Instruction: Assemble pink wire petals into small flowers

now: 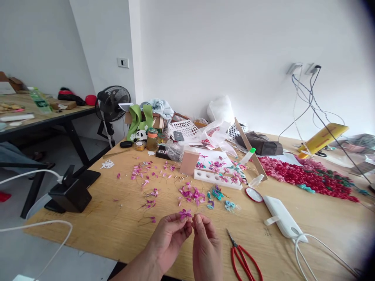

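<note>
Over the front of the wooden table, my left hand [172, 238] pinches a magenta artificial flower [185, 214] between thumb and fingers. Close beside it, my right hand [206, 246] is closed in a pinch, thumb against forefinger; whatever lies between those fingers is too small to make out. Just beyond both hands lies a pile of magenta petals and flowers [191, 194]. Loose flowers on thin wire stems [150, 203] are spread to the left. To the right of my right hand rest red-handled scissors [242, 255], their blades pointing away from me.
A white block with round holes [218, 179] stands behind the petals, near teal thread bundles [217, 192]. At right are a white power bank [284, 216] with a cable and a heap of red and pink flowers [310, 177]. A black box-shaped device [70, 195] sits at the left edge.
</note>
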`<state>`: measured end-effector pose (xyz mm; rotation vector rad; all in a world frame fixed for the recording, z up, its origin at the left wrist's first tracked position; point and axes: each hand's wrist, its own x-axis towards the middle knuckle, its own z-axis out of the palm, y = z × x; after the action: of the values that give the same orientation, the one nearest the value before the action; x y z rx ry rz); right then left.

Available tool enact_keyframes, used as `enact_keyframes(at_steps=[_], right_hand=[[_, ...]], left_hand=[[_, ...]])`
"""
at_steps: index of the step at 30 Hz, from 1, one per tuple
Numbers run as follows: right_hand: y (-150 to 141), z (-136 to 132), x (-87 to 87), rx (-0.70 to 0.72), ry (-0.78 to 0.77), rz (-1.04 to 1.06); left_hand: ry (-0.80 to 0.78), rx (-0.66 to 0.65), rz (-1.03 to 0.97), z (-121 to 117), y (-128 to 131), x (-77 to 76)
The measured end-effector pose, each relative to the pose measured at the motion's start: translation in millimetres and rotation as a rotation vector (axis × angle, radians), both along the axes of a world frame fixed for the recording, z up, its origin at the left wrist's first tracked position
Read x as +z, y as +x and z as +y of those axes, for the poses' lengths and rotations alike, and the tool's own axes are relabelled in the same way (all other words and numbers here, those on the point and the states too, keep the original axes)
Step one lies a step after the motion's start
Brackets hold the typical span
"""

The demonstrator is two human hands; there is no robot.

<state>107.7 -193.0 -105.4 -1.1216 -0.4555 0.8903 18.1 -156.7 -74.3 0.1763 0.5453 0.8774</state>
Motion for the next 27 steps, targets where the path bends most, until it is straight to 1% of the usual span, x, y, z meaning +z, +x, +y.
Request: enact_keyframes(at_steps=[3,5,6,7,9,11,12,13,15,17,20,21,22,23,24,27], right_hand=[[8.9,-3.6,4.1,-0.156,-0.021,-0.295],[17.2,-4.5,10.0,-0.234,0.03,-0.529],[21.3,-4.0,13.2,-0.238,0.072,-0.641],[25.2,-3.0,16.2,-0.202,0.113,-0.749],[31.0,0.4,20.4,-0.034,0.165,-0.94],[34.0,4.4,21.8,0.147,0.175,-1.079],[34.7,6.2,21.9,0.204,0.173,-1.128],[35.4,7.7,21.8,0.231,0.174,-1.169],[37.9,10.1,22.4,0.201,0.191,-1.233],[42.9,11.3,24.9,0.082,0.208,-1.258],[52.1,12.1,31.9,-0.136,0.196,-1.225],[53.9,12.4,34.7,-0.18,0.192,-1.213],[54.4,12.6,37.4,-0.195,0.2,-1.206],[53.5,13.1,39.9,-0.179,0.221,-1.205],[51.2,13.8,42.1,-0.129,0.247,-1.205],[39.7,17.3,45.7,0.156,0.281,-1.193]], left_hand=[[-0.024,0.049,0.028,3.7,-2.9,-0.5],[-0.005,0.064,0.041,5.4,-5.0,-0.9],[0.007,0.064,0.049,5.9,-6.0,-1.0],[0.019,0.061,0.056,6.1,-7.0,-0.8],[0.036,0.057,0.069,5.9,-8.7,0.3],[0.046,0.06,0.081,5.7,-10.3,2.3],[0.049,0.062,0.086,5.8,-11.1,3.3],[0.051,0.065,0.092,6.0,-12.1,4.3],[0.058,0.07,0.108,7.0,-14.4,5.6],[0.07,0.079,0.125,8.6,-17.5,5.6],[0.089,0.098,0.133,11.9,-22.8,4.3],[0.098,0.105,0.129,13.0,-24.5,3.8],[0.109,0.108,0.126,13.9,-26.0,3.6],[0.118,0.107,0.124,14.7,-27.3,3.6],[0.126,0.106,0.123,15.1,-28.3,4.0],[0.142,0.08,0.123,14.6,-30.5,7.6]])
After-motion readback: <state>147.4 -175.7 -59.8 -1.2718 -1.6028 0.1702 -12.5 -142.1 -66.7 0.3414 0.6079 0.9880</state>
